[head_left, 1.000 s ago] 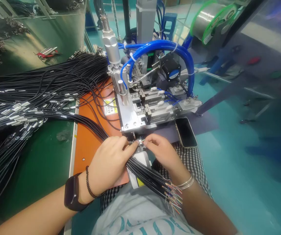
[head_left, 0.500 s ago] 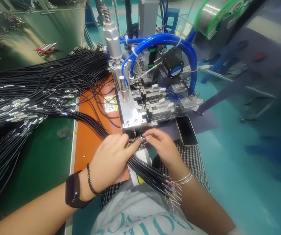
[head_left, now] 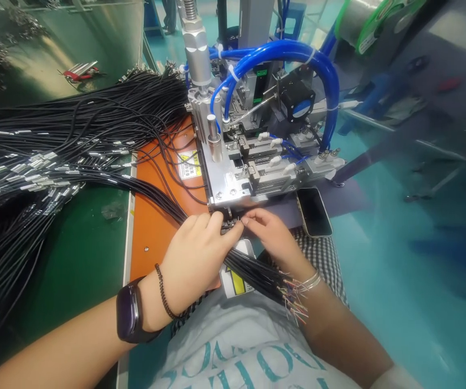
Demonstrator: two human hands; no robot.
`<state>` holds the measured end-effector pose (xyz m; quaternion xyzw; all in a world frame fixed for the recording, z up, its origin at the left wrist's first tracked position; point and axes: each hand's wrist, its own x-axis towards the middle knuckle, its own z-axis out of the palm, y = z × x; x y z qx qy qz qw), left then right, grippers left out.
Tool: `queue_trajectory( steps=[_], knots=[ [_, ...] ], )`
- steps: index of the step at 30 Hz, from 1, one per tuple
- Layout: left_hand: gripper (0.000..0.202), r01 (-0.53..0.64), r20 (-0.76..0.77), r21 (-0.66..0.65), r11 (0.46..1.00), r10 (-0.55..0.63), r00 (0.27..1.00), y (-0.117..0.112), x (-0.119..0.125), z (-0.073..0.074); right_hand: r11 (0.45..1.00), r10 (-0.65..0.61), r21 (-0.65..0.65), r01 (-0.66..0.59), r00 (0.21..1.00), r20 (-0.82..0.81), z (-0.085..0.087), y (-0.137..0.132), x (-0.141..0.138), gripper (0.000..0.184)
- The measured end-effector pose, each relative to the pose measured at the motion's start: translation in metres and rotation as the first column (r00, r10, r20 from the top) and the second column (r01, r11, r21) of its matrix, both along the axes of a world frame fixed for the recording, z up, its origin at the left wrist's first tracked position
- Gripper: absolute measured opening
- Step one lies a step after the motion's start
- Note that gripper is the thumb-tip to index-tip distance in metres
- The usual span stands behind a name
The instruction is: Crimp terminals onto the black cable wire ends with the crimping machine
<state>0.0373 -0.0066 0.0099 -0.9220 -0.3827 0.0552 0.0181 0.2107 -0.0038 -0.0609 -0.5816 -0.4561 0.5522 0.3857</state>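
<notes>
My left hand (head_left: 200,246) is closed around a bundle of black cables (head_left: 257,273), its thumb stretched toward the front of a metal machine (head_left: 233,189). The bundle runs from the left, under this hand, and ends near my right wrist in stripped, coloured wires (head_left: 295,297). My right hand (head_left: 271,232) is pinched at the front edge of the machine, its fingertips almost touching my left thumb. A small thin wire end shows between the two hands, but what the right fingers hold is too small to make out.
Many more black cables (head_left: 107,113) with silvery ends lie across the left side and the orange plate (head_left: 155,232). A phone (head_left: 314,212) rests right of the machine. Blue air hoses (head_left: 285,48) arch overhead, and a green-rimmed solder spool (head_left: 358,27) hangs at upper right. Red-handled pliers (head_left: 79,71) lie far left.
The whole view has shifted slightly, so most things appear a little to the right and higher. Both hands stay at the machine's front edge, my left thumb now closer to my right fingertips.
</notes>
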Motion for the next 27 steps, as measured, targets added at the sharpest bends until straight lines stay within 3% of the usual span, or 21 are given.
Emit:
queue_trajectory(
  steps=[4, 6, 11, 17, 20, 23, 27],
  knots=[
    [0.044, 0.043, 0.09, 0.07, 0.997, -0.049, 0.995, 0.002, -0.003, -0.007, 1.0, -0.026, -0.021, 0.021, 0.972, -0.234, -0.004, -0.001, -0.001, 0.022],
    [0.037, 0.054, 0.134, 0.112, 0.992, -0.069, 0.989, 0.002, -0.006, -0.011, 0.999, -0.025, 0.013, 0.03, 0.963, -0.269, -0.002, -0.002, 0.0, 0.022],
    [0.025, 0.059, 0.123, 0.143, 0.988, -0.077, 0.989, 0.002, -0.007, -0.012, 0.993, -0.05, 0.104, 0.055, 0.998, -0.047, 0.006, -0.005, 0.001, 0.018],
    [0.01, 0.029, 0.099, 0.184, 0.983, -0.048, 0.994, -0.003, -0.007, -0.004, 0.991, -0.042, 0.13, 0.014, 0.975, 0.218, 0.011, -0.005, 0.0, 0.015],
    [0.017, 0.008, 0.084, 0.207, 0.978, -0.026, 0.996, -0.009, -0.011, -0.003, 0.996, -0.028, 0.087, 0.008, 0.974, 0.226, 0.012, -0.001, -0.001, 0.01],
    [0.028, -0.008, 0.037, 0.136, 0.991, 0.003, 0.999, -0.015, -0.013, -0.001, 0.997, -0.05, 0.069, 0.038, 0.983, 0.179, 0.011, 0.0, -0.001, 0.011],
    [0.025, -0.004, 0.023, 0.111, 0.994, 0.001, 1.0, -0.016, -0.012, 0.001, 0.974, -0.06, 0.228, 0.006, 0.971, 0.232, 0.013, -0.009, 0.009, 0.014]
  ],
)
